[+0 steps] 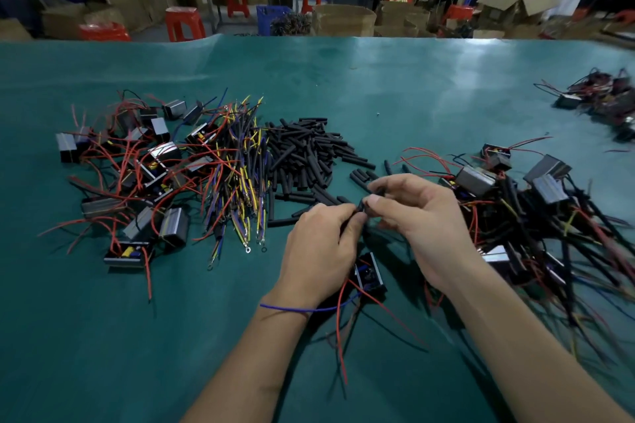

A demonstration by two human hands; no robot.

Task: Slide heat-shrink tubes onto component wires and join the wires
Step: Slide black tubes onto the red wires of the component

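My left hand (pixel 323 247) and my right hand (pixel 417 216) meet over the middle of the green table. Both pinch a short black heat-shrink tube (pixel 362 208) on a wire between their fingertips. Below them hangs a small black component (pixel 369 273), with red wires (pixel 340 330) and a blue wire (pixel 292 308) trailing across my left wrist. A pile of loose black tubes (pixel 305 161) lies just beyond the hands. A bundle of coloured wires (pixel 240 175) lies to its left.
A heap of components with red wires (pixel 137 175) covers the left of the green table (pixel 378 86). A second heap with black tubes fitted (pixel 536 213) sits on the right, a smaller one (pixel 604 96) at far right. Boxes, red stools and people stand beyond the table.
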